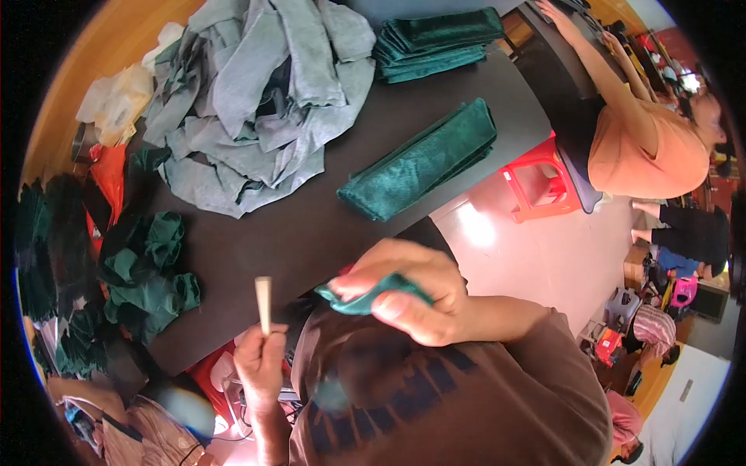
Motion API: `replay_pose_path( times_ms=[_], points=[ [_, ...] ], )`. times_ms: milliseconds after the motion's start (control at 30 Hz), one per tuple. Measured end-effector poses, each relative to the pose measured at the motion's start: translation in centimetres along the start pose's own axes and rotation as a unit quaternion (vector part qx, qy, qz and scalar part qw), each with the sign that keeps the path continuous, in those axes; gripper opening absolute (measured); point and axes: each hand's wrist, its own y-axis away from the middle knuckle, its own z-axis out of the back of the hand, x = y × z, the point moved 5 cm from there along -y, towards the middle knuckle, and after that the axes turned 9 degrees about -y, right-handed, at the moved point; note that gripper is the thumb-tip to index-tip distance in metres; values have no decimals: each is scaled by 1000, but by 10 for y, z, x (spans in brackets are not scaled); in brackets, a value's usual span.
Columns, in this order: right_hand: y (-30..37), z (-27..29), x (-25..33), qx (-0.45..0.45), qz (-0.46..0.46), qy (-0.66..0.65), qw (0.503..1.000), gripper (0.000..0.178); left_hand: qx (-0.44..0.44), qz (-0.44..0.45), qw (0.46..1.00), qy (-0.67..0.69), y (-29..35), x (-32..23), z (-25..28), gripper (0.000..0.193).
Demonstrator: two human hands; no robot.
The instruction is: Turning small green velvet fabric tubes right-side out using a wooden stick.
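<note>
My left hand [259,359] is closed on a thin, pale flat stick [264,301], which points up in front of the table's near edge. My right hand [427,291] pinches a small piece of green fabric [360,301] between thumb and fingers, in front of my brown shirt. The fabric's far end is partly covered by the fingers. Beyond the right hand, a stack of long green velvet pieces [423,159] lies slanted on the dark table [241,256]. Neither hand touches that stack.
A second green velvet stack [435,45] and a heap of grey cloth [264,109] lie toward the back. Crumpled green cloth [148,272] sits at the left, near pale plastic bags [116,101]. A red stool [536,182] and a person in orange [649,144] are at the right.
</note>
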Motion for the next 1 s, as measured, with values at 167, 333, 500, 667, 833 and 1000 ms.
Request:
replay_pose_path(
  times_ms=[167, 333, 500, 667, 833, 1000],
  points=[
    [7, -33, -19, 87, -63, -64, 992, 25, 135, -117, 970, 165, 6, -49, -31, 33],
    [-4, -31, -6, 98, -59, -85, 990, 25, 224, -91, 957, 158, 1, -35, -53, 41],
    [-5, -19, -4, 59, -112, -153, 980, 24, 248, -104, 942, 201, -9, -45, -64, 24],
    [-13, 28, 21, -42, -46, 16, 998, 29, 212, -77, 968, 110, -19, -35, -58, 14],
    [-5, 81, 33, -230, -14, 128, 965, 19, 174, -101, 966, 164, -23, -86, -64, 8],
    [-15, 131, 31, -309, 101, 267, 907, 18, 154, -87, 982, 58, -56, -135, -94, 11]
  ],
)
